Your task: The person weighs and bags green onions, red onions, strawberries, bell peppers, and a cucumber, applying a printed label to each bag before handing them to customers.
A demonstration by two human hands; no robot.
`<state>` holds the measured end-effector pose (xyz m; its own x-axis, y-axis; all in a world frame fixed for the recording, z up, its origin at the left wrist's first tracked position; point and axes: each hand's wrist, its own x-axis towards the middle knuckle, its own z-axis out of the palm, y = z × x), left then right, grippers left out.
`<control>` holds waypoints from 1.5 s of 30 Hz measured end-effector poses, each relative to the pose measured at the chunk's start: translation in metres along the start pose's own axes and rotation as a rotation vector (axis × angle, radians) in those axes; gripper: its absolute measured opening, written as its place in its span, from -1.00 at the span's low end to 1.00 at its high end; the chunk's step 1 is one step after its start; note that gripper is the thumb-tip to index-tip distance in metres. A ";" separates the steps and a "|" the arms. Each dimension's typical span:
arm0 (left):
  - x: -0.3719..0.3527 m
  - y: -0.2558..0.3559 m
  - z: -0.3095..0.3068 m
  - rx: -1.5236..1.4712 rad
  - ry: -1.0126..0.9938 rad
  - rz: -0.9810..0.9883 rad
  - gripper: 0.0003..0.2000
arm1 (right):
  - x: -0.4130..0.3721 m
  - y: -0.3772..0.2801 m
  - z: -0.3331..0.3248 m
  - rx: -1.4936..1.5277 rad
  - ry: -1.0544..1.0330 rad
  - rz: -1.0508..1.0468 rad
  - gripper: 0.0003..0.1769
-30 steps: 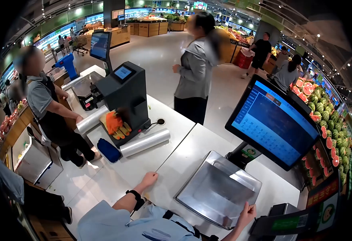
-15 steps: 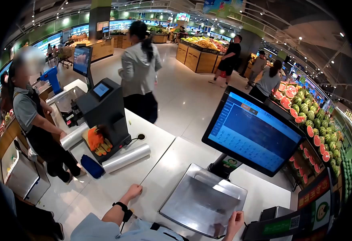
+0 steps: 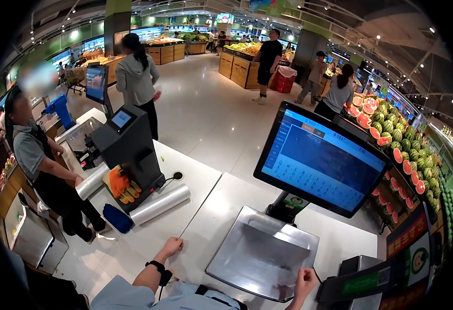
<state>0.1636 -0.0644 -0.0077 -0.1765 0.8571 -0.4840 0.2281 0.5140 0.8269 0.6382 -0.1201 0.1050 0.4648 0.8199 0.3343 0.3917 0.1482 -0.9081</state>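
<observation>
"Someone in a pale hooded jacket (image 3: 136,77) is walking farther off to the left than half a second ago. What are you reading on the near monitor (image 3: 322,160)?"

"It's showing 0.000 up top and a keyboard starting Q W E R T. One red sign (image 3: 407,235) is carrying characters too slanted for me to read, and one green label (image 3: 361,283) is bearing a QR code."

"And the two hands?"

"The left hand (image 3: 172,247) is resting at the near edge of the table (image 3: 200,222), fingers curled in, nothing showing in them. The right hand (image 3: 305,280) is also keeping its fingers closed, nothing visible inside, just beside the scale (image 3: 260,253); I can't tell whether it's touching."

"Where's that scale sitting?"

"On the table, below the monitor."

"What else are you counting?"

"Two film rolls (image 3: 162,204), one blue pouch (image 3: 117,218) and orange gloves (image 3: 120,185) are lying by one dark machine (image 3: 126,150)."
</observation>
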 end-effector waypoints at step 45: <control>0.011 -0.006 -0.003 -0.149 -0.118 -0.069 -0.73 | 0.002 -0.031 -0.012 -0.097 -0.001 -0.022 -0.90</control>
<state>0.1577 -0.0584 -0.0168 -0.0709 0.8228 -0.5639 0.0740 0.5681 0.8196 0.6366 -0.1296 0.1366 0.4544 0.8178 0.3532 0.4771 0.1114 -0.8717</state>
